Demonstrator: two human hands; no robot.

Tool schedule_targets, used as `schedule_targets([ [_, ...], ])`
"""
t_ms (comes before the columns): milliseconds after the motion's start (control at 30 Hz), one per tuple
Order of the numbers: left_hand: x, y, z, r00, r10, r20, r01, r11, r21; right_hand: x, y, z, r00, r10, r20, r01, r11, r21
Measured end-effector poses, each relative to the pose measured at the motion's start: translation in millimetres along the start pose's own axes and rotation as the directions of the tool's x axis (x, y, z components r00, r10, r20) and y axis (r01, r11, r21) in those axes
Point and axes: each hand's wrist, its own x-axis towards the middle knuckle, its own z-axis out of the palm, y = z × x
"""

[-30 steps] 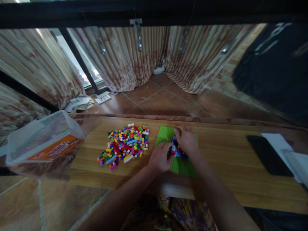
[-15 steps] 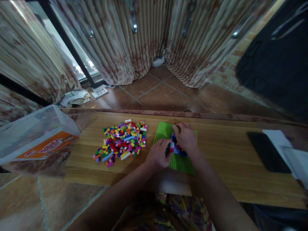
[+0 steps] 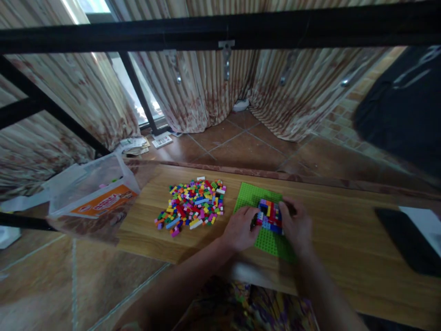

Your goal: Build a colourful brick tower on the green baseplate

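A green studded baseplate (image 3: 246, 195) lies on the wooden table. On it sits a low structure of building bricks (image 3: 270, 216), with blue, red, yellow, purple and light blue pieces. My left hand (image 3: 241, 227) is at the structure's left side, fingers bent and closed against it. Along the right side my right hand (image 3: 296, 225) has its thumb and fingers closed on the edge. Both hands partly cover the structure and the plate. Whether a loose brick is pinched in the fingers is too dark to make out.
Loose bricks of many colours (image 3: 196, 204) lie piled left of the baseplate. A clear plastic box with an orange label (image 3: 103, 204) is at the table's left end. On the right lie a black flat object (image 3: 406, 239) and white paper (image 3: 423, 223). A dark bar (image 3: 206, 34) crosses above.
The view has tilted and shifted, so the table appears lower and further right. My right hand has moved from over the structure to its right side, exposing more of the top.
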Motion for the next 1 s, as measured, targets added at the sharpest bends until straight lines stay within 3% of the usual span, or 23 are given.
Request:
schedule_targets([
  [167,-5.6,0.9,-24.5,0.993,0.018,-0.119,-0.018,1.000,-0.001,-17.9,10.2,-8.5,0.999,0.047,-0.012,-0.047,0.999,0.027],
  [267,-3.9,-15.6,-58.3,0.950,-0.055,-0.308,0.098,0.987,0.126,-16.7,11.8,-7.8,0.999,0.032,-0.017,-0.032,0.999,0.043],
  [367,1.6,-39.8,-94.7,0.887,-0.125,-0.445,0.280,0.911,0.302,-14.3,10.8,-7.1,1.000,0.009,-0.028,-0.007,0.998,0.061],
  [433,4.8,-53.0,-112.6,0.879,-0.170,-0.445,0.374,0.826,0.422,-13.8,8.9,-7.4,1.000,0.004,-0.026,-0.003,0.998,0.064],
  [533,7.6,-62.8,-125.0,0.903,-0.209,-0.376,0.399,0.730,0.555,-14.1,5.5,-8.3,1.000,-0.008,-0.029,0.009,0.998,0.061],
  [667,10.3,-63.5,-127.1,0.922,-0.227,-0.315,0.380,0.693,0.612,-14.3,3.2,-7.8,0.999,-0.036,-0.038,0.039,0.996,0.079],
  [833,7.9,-54.5,-130.6,0.904,-0.236,-0.357,0.406,0.735,0.543,-13.5,4.6,-5.9,0.999,-0.019,-0.050,0.024,0.996,0.088],
  [933,1.6,-41.1,-122.1,0.905,-0.196,-0.377,0.341,0.865,0.369,-13.1,4.6,-5.7,0.998,-0.030,-0.050,0.034,0.995,0.091],
  [1000,-3.0,-30.2,-107.1,0.934,-0.166,-0.316,0.236,0.952,0.197,-12.8,3.9,-6.0,0.998,-0.034,-0.051,0.040,0.993,0.109],
])
